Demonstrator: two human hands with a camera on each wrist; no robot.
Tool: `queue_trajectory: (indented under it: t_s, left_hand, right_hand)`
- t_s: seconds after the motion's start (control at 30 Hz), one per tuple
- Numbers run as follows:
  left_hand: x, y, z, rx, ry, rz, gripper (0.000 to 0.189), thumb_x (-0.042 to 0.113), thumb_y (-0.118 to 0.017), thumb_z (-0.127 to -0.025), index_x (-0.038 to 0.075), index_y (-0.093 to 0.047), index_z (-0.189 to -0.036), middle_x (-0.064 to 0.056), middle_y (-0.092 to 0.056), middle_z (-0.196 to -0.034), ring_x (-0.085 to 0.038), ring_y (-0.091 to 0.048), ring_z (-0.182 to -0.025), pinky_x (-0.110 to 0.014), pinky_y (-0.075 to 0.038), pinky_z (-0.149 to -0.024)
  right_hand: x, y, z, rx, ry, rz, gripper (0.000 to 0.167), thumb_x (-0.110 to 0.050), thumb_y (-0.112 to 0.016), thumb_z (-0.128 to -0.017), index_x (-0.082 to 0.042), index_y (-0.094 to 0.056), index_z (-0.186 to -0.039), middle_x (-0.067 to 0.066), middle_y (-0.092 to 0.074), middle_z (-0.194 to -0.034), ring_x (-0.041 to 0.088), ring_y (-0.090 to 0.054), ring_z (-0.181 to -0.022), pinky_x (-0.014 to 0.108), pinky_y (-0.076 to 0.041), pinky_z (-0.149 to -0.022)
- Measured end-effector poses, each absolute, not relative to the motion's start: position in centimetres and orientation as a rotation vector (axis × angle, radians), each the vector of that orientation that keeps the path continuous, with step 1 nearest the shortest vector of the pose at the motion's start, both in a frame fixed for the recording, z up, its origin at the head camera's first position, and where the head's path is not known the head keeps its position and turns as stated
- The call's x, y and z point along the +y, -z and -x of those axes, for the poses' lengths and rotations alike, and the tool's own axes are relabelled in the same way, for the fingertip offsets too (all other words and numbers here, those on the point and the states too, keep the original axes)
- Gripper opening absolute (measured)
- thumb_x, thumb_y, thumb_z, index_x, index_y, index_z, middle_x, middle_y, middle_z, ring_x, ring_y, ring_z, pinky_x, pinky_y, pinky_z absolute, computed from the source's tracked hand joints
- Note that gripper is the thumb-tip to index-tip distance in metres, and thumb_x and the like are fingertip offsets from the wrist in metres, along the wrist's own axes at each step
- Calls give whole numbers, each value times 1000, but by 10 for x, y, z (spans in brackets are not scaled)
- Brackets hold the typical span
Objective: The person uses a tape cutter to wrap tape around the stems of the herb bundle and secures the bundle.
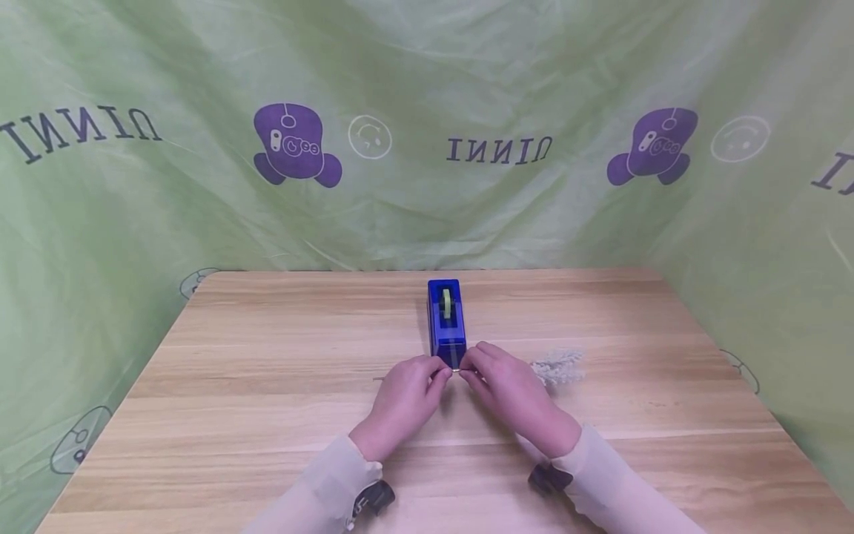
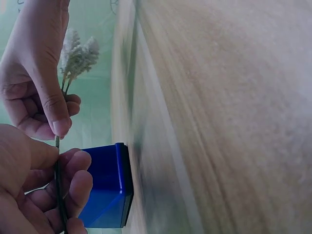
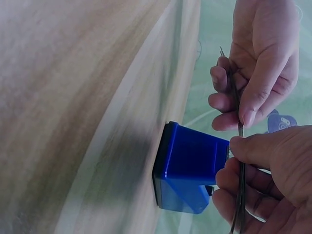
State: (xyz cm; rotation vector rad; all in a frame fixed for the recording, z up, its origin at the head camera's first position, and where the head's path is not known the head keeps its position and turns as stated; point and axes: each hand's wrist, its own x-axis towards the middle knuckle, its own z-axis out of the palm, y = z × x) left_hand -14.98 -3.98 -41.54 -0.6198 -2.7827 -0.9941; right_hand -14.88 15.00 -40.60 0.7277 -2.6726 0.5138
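Note:
A sprig of small white flowers (image 1: 560,367) lies crosswise between both hands, its fluffy heads past the right hand. My left hand (image 1: 405,397) pinches the thin dark stems (image 3: 242,195) near their bare ends. Close beside it, my right hand (image 1: 514,389) grips the same stems between thumb and fingers. Just beyond the fingertips stands a blue tape dispenser (image 1: 438,326) with a pale roll of tape (image 1: 446,304) in it. A pale strip shows at its near end; whether it touches the stems I cannot tell. In the left wrist view the flower heads (image 2: 78,56) rise above the right hand.
The wooden table (image 1: 267,415) spreads out around the hands. Green printed cloth (image 1: 414,215) hangs behind it and along both sides. A dark wrist camera (image 1: 375,497) sits under the left sleeve, another (image 1: 550,478) under the right.

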Motion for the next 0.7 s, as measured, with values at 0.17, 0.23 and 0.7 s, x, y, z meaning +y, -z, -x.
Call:
queue_trajectory:
  t_s: [0.17,0.23,0.7]
  left_hand:
    - [-41,413,151,-2789,1007,624,15,16,-66,-102,9,-78,-97,-2,-75,-85,-8,-56,-67,-22,-47,-64]
    - [-41,413,152,-2790,1015,624,14,16,-67,-102,9,-78,-98,-2,-76,-86,-7,-56,-67,-21,-47,-64]
    - [-42,415,155,-2764,1030,602,8,15,-71,-99,13,-78,-97,1,-77,-88,-8,-62,-74,-22,-49,-67]
  right_hand:
    - [150,406,149,-2672,-532,-745,13,-12,-81,-90,-16,-69,-93,-9,-65,-86,5,-58,-75,22,-56,-68]
    - [150,406,150,-2673,-536,-749,13,-12,-81,-90,-16,-69,-93,-9,-64,-85,5,-59,-75,22,-56,-68]
    - [149,404,151,-2737,-496,-731,6,-18,-77,-95,-14,-76,-98,-6,-64,-88,6,-56,-73,22,-53,-65]
